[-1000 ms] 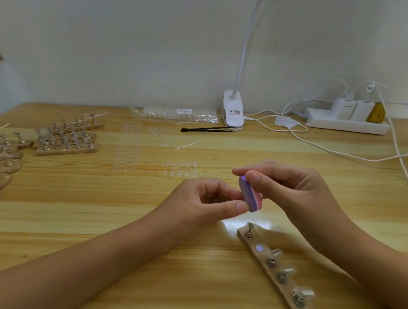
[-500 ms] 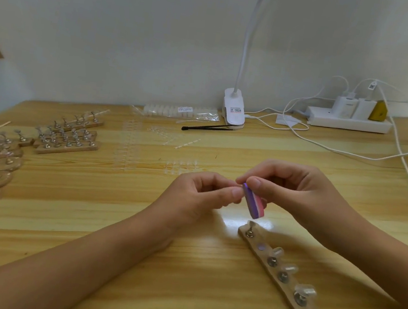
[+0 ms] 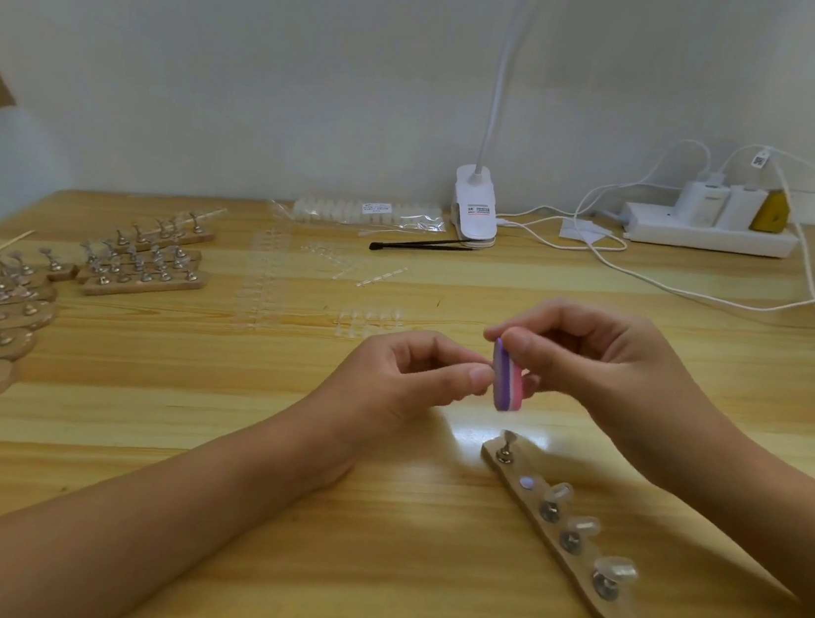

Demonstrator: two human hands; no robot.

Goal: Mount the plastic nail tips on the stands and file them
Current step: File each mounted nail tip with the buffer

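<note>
- Wooden strip lies nearest on the table, just below the right forearm. Three mounted tips sit on its posts, one bare post stands at the far end, and one slot shows only a purple dot.
- Left hand: fingers curled, thumb and forefinger pinched tight against the file's face. The nail tip itself is hidden by the fingertips; probably the one from the empty slot, can't confirm.
- Right hand: gripping the striped file block between thumb and fingers, block near upright, above the strip's far end.
- Step in hand, as judged: filing the pinched tip, with four slots not yet finished or checked.
- Do it well: short light strokes, file flat to the tip edge, left pinch steady and close to the edge so the thin plastic doesn't flex or pop out. Rotate the tip, not the block.
- Risk: the tip slips onto the table or the file scuffs a fingertip.
- Mid table: loose clear tips, well apart from the hands.
- Far left: more stand strips.
- Back: tweezers, bagged tips, lamp clip, power strip.
</note>
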